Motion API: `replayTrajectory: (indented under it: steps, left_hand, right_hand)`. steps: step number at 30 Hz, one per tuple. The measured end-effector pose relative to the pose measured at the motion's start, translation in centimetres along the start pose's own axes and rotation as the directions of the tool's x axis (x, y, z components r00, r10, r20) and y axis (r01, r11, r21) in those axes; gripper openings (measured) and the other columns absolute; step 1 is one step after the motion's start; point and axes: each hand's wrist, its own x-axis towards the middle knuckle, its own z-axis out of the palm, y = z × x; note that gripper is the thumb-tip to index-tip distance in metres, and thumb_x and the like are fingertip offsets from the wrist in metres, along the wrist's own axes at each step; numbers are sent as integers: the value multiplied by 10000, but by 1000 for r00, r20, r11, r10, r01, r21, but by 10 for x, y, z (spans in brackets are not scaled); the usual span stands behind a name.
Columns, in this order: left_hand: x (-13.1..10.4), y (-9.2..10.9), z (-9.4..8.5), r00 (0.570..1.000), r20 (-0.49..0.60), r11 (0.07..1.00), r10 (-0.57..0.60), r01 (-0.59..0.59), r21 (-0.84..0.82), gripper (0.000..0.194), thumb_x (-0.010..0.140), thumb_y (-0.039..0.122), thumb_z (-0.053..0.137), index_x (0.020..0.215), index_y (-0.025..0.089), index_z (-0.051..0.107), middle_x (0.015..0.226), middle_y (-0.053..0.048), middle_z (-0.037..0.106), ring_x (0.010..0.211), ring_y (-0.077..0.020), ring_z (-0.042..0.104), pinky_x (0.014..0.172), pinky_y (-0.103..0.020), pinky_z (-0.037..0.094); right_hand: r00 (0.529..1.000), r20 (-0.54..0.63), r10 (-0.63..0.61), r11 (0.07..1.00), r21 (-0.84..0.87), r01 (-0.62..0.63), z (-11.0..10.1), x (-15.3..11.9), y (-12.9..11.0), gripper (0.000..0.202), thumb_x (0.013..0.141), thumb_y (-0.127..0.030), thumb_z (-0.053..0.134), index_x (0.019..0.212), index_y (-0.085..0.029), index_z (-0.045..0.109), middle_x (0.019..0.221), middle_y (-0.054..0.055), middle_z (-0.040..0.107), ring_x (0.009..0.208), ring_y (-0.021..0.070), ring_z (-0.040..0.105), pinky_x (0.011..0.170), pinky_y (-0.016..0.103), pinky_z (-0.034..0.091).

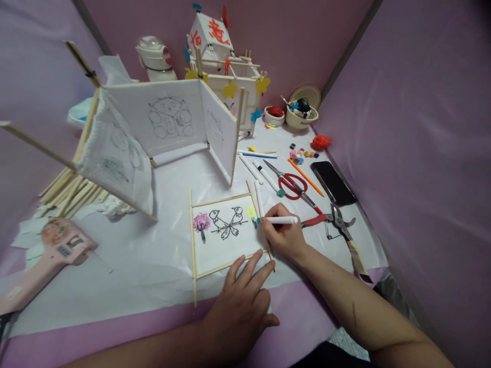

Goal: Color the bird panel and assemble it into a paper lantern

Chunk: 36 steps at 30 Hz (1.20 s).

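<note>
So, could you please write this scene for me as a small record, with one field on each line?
Right hand: holds white marker, green tip at the drawing's right side
Left hand: spread, fingertips at the frame's lower edge
Drawing: two birds, pink flower, yellow spot
Frame: thin wooden sticks
Behind: standing panels with pencil drawings
Right side: red-handled scissors, phone
Left side: pink glue gun

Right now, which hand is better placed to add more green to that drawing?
Probably the right hand: it holds the green-tipped marker over the drawing, while the left hand holds no marker and rests at the wooden frame.
</note>
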Motion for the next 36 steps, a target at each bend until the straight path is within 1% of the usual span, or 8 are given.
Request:
replayTrajectory:
  steps: [3,6,13,15,19,22,32,36]
  left_hand:
    - [-1,-1,2,1000,-9,1000,3,-3,-12,370,887,533,651,832,171,605,1496,-90,512,1495,-352,259,1125,-655,298]
    - [-2,-1,4,1000,9,1000,0,0,-6,376,889,542,648,839,171,617,1507,-94,499,1501,-353,244,1141,-648,276]
    - [-2,0,3,1000,1,1000,6,-6,29,386,888,547,646,835,165,626,1505,-104,495,1496,-358,244,1158,-624,240]
    - [-2,-1,4,999,-27,999,19,-18,39,387,886,548,650,832,165,625,1491,-107,510,1486,-358,272,1158,-616,238]
    - [-3,-2,6,990,-128,997,61,-54,56,386,870,547,676,820,169,616,1446,-106,558,1452,-355,344,1166,-581,226]
    - [-4,-3,7,982,-169,993,84,-69,94,382,870,543,682,830,168,622,1446,-108,559,1447,-364,349,1176,-568,198]
    - [-3,0,8,984,-162,987,80,-55,153,355,947,502,593,889,157,649,1443,-114,558,1451,-351,338,1151,-581,245]
    - [-1,3,10,984,-155,979,88,-57,195,345,966,472,574,907,144,663,1447,-131,554,1446,-337,357,1158,-561,249]
  right_hand:
    - [1000,7,-6,999,37,6,0,-1,3,189,810,-191,598,692,-224,454,525,-65,467,450,86,402,445,222,336]
    - [1000,-13,-6,998,64,7,0,-2,5,189,807,-188,589,693,-228,444,518,-71,445,445,88,388,440,226,327]
    - [999,-35,-8,999,40,10,-1,-1,3,143,854,-226,602,743,-212,513,580,-50,508,494,99,451,482,233,373]
    - [1000,-30,-6,999,35,7,0,-1,3,141,866,-231,603,752,-208,523,590,-48,515,495,97,458,487,230,380]
    - [999,-40,-21,999,24,22,0,-1,4,155,878,-242,602,753,-209,517,591,-53,508,486,94,455,479,224,374]
    - [998,-41,-40,999,-1,40,0,-1,4,168,882,-251,599,747,-214,505,573,-64,483,468,91,432,466,223,357]
    - [990,-106,-89,995,-44,85,2,-5,4,209,879,-288,602,723,-223,479,577,-66,478,484,102,439,494,237,365]
    - [982,-144,-123,992,-45,118,2,-6,4,200,877,-324,619,751,-219,504,603,-53,525,535,119,489,536,248,393]
